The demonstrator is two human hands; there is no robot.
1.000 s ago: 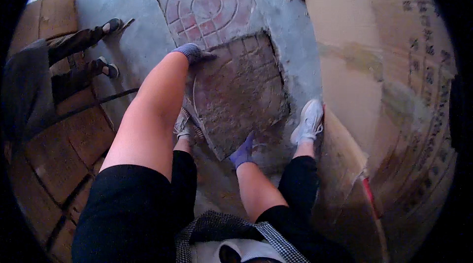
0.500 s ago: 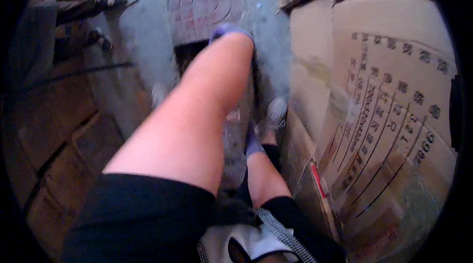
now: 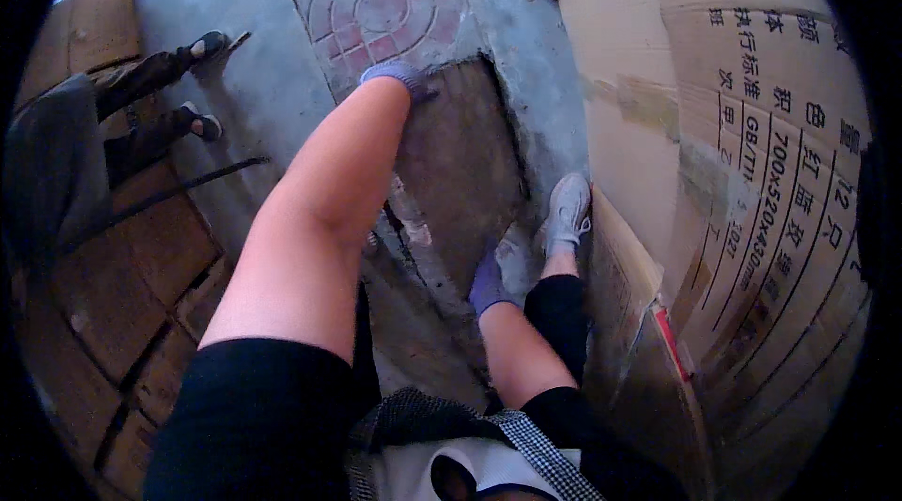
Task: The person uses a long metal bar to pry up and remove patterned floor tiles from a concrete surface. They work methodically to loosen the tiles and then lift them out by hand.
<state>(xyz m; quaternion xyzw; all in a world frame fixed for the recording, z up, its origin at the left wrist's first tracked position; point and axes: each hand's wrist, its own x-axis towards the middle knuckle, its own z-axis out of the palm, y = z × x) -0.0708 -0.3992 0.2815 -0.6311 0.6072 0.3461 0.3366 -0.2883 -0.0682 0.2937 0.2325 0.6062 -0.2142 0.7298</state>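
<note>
A square brown paving slab (image 3: 460,163) stands tilted on the concrete floor between my legs, its plain face toward me. My left hand (image 3: 399,78), in a purple-grey glove, grips the slab's far top corner with the arm stretched out. My right hand (image 3: 489,280), gloved the same, holds its near lower edge next to my grey shoe (image 3: 567,210). A crumbly concrete edge (image 3: 413,229) runs along the slab's left side.
A red patterned paving slab (image 3: 376,3) lies on the floor just beyond. Large cardboard boxes (image 3: 752,172) wall off the right side. At left are another person's legs and dark shoes (image 3: 160,97), a thin rod (image 3: 169,191) and stacked brown blocks (image 3: 94,285).
The slab lay flat with its patterned face up; both hands have since tipped it up so that its plain face shows. My view swung right toward the boxes and partly back.
</note>
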